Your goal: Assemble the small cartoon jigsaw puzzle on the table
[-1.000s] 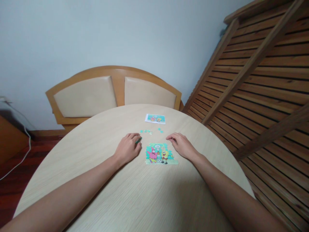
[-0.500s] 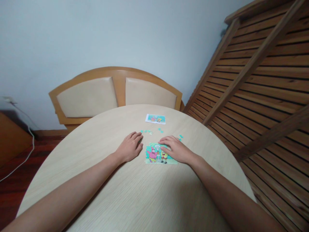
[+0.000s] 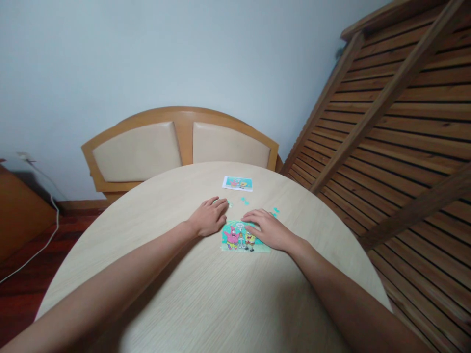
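A partly covered jigsaw puzzle (image 3: 235, 241) with a pink starfish, a pale squid figure and a yellow sponge figure lies flat on the round table. My right hand (image 3: 270, 229) rests over its right side, fingers stretched out and touching it. Just beyond the puzzle's upper left corner, my left hand (image 3: 209, 216) lies with its fingers extended over the spot of some loose pieces, hiding most of them. One pale loose piece (image 3: 230, 204) shows past its fingertips. Turquoise puzzle pieces (image 3: 245, 201) lie farther back, and others (image 3: 275, 211) sit beyond my right hand.
A folded picture sheet (image 3: 237, 184) with the same figures lies toward the far side of the round table (image 3: 176, 304). Behind it stands a padded wooden headboard (image 3: 187, 137) against the wall. A slatted wooden frame (image 3: 390, 127) leans at the right. At the left a white cable (image 3: 51, 240) hangs down.
My left hand has moved right and slightly forward, covering loose pieces that showed before. My right hand stays on the puzzle. The view has shifted slightly.
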Demonstrator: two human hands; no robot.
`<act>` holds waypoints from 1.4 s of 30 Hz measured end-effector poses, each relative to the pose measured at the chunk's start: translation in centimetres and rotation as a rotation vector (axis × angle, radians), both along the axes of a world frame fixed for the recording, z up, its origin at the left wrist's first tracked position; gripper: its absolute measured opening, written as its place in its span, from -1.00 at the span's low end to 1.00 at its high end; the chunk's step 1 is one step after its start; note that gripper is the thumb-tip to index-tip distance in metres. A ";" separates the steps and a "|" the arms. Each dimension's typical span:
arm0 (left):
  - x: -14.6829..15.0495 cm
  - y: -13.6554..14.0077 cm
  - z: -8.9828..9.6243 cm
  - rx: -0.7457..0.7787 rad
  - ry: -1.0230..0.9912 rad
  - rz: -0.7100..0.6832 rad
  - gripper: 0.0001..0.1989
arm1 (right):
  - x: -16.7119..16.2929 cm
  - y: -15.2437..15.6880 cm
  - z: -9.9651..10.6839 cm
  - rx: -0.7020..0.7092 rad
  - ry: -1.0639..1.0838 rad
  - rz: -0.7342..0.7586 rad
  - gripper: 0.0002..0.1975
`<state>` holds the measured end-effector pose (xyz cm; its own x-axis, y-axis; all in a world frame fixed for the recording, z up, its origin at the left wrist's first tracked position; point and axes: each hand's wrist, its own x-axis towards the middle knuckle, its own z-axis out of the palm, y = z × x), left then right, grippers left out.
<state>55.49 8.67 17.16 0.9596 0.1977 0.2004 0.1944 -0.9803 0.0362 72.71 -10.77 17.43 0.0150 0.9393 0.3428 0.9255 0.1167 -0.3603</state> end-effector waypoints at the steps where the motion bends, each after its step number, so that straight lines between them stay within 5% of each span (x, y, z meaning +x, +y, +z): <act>1: 0.5 0.1 -0.1 -0.014 0.010 -0.012 -0.47 | 0.0 0.0 0.0 -0.001 0.000 -0.002 -0.77; 6: 1.3 -0.1 -0.4 -0.008 0.024 -0.114 -0.53 | 0.1 -0.1 -0.2 0.001 -0.011 -0.008 -0.75; 14: -1.8 -0.7 0.6 -0.022 -0.127 -0.171 -0.73 | 0.3 -0.1 0.1 -0.032 0.007 0.023 -0.74; 24: -2.1 -0.5 -0.9 -0.488 -0.283 -0.022 -0.79 | 0.5 -0.2 0.0 -0.057 0.012 0.016 -0.73; 37: -2.7 -2.8 -0.7 -0.847 -0.414 -0.098 -0.80 | 1.2 -0.2 -0.4 -0.040 -0.049 -0.083 -0.74; 42: -2.7 -3.4 -1.0 -0.863 -0.345 -0.049 -0.85 | 1.3 -0.2 -0.4 -0.023 -0.049 -0.098 -0.74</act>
<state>52.79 5.30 16.18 0.8857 0.3717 0.2783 -0.0038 -0.5935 0.8048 74.05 -11.02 17.08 0.0907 0.9417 0.3240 0.9485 0.0174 -0.3162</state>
